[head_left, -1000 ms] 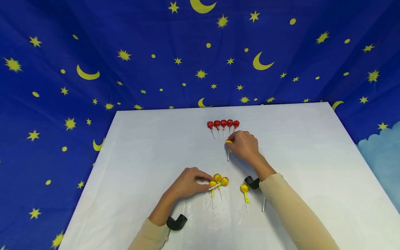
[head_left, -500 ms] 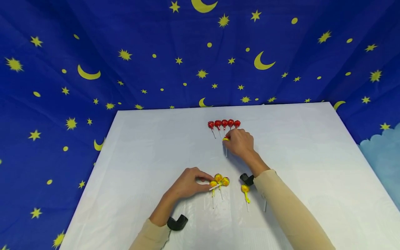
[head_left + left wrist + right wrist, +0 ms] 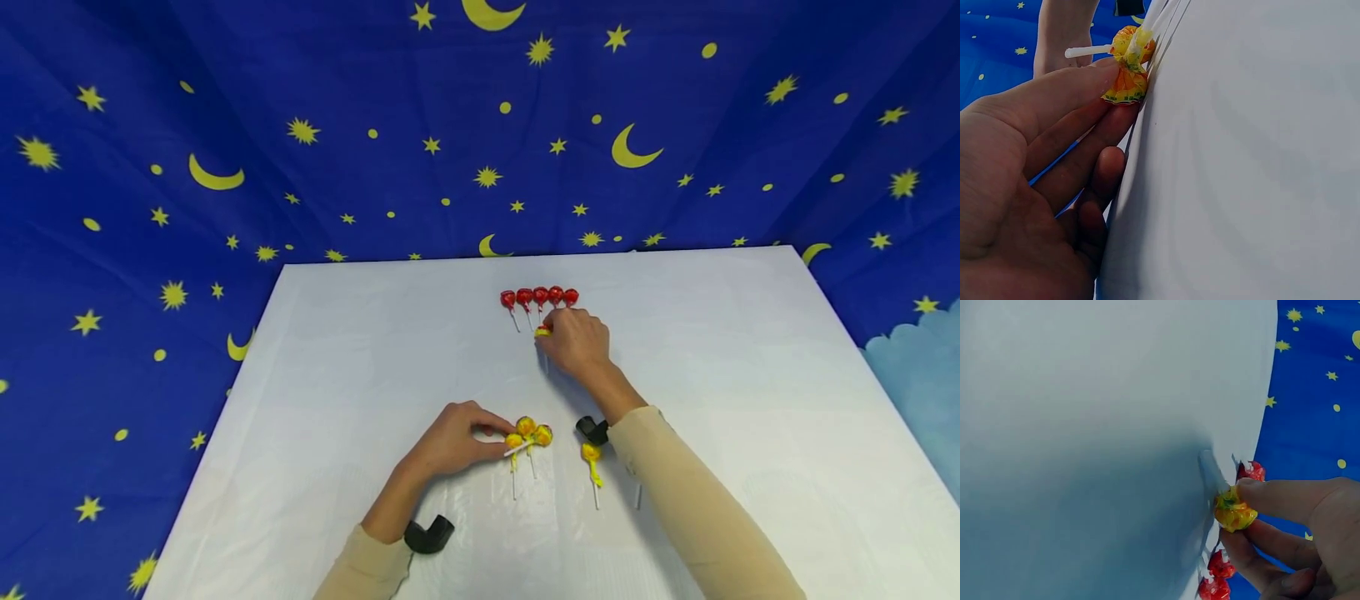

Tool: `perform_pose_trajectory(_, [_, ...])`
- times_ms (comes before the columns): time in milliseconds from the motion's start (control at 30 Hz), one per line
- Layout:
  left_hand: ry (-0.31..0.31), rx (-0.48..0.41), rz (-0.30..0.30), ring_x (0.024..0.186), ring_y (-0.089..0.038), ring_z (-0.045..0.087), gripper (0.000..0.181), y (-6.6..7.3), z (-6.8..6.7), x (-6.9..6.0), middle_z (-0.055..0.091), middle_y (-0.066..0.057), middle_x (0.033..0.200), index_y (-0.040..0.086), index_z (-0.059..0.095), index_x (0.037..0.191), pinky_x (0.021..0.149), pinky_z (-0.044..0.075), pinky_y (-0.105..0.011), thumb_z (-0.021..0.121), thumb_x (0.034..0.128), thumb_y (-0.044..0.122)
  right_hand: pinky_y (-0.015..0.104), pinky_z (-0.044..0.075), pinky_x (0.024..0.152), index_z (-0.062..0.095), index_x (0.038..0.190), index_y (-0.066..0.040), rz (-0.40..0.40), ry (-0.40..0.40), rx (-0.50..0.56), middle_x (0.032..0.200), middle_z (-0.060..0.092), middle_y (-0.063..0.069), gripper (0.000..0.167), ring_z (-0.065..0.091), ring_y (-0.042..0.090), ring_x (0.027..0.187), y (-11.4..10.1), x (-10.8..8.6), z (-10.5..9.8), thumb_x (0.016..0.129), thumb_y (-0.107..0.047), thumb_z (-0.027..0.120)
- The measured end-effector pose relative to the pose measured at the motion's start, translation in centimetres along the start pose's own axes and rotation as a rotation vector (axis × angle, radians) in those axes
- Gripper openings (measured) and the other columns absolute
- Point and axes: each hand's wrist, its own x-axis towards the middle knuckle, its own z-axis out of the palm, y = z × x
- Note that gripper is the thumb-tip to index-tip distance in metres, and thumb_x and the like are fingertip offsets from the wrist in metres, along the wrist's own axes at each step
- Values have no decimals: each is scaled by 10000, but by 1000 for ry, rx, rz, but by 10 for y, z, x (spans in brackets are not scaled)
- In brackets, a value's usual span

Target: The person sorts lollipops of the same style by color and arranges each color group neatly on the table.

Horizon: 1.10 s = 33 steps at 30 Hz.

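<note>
In the head view my right hand (image 3: pixel 581 340) pinches a yellow lollipop (image 3: pixel 542 332) by its head, just below a row of several red lollipops (image 3: pixel 525 296). The right wrist view shows that yellow lollipop (image 3: pixel 1235 512) between thumb and fingers, its stick pointing away. My left hand (image 3: pixel 457 437) has thumb and finger at the left side of a small cluster of yellow lollipops (image 3: pixel 526 427); one white stick lies crosswise. In the left wrist view the thumb and a finger pinch a yellow wrapper (image 3: pixel 1127 84).
Another yellow lollipop (image 3: pixel 591 452) lies right of the cluster, with a white stick (image 3: pixel 638 496) beside the right sleeve. A white cloth covers the table (image 3: pixel 360 350). Behind it hangs a blue curtain (image 3: pixel 390 100) with yellow stars and moons. Each wrist carries a black device.
The right hand has moved slightly left and up with its yellow lollipop, closer to the red row. The left hand keeps its place at the yellow cluster.
</note>
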Motion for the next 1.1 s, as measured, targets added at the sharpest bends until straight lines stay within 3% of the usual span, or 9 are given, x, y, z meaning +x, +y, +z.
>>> perform_pose_trajectory(200, [4, -18, -9, 768, -115, 550, 204, 1, 1, -2, 652, 99, 857, 273, 767, 1025, 677, 445, -273, 776, 821, 275, 400, 498, 624, 744, 1053, -80, -8, 56, 24, 906, 696, 83, 323, 612, 266, 752, 1, -1, -1, 824, -307, 743])
perform_pose_trajectory(467, [26, -25, 19, 777, -123, 555, 204, 1, -1, 0, 662, 84, 875, 258, 767, 1025, 684, 452, -280, 777, 821, 253, 408, 495, 652, 752, 1025, -92, -19, 84, 59, 928, 703, 69, 251, 622, 267, 797, 4, -1, -4, 839, -258, 724])
perform_pose_trajectory(733, [2, -18, 4, 771, -112, 547, 207, 0, 1, 0, 660, 101, 871, 274, 765, 1028, 680, 449, -274, 777, 822, 276, 396, 505, 634, 754, 1012, -99, -45, 63, 94, 928, 712, 45, 219, 638, 273, 817, 6, -12, -17, 858, -248, 711])
perform_pose_trajectory(933, [7, -4, 12, 774, -119, 553, 208, 2, -1, 1, 673, 90, 883, 273, 763, 1030, 686, 447, -279, 777, 823, 274, 452, 480, 759, 745, 1034, -102, -82, 75, 166, 975, 701, 52, 228, 614, 285, 910, 9, -18, -29, 870, -255, 705])
perform_pose_trajectory(1100, [-3, 3, 23, 773, -129, 552, 208, 2, -1, 0, 674, 86, 884, 264, 761, 1037, 682, 443, -273, 771, 829, 271, 471, 468, 777, 745, 1034, -109, -109, 61, 190, 972, 700, 37, 238, 613, 284, 939, 14, -24, -32, 871, -278, 704])
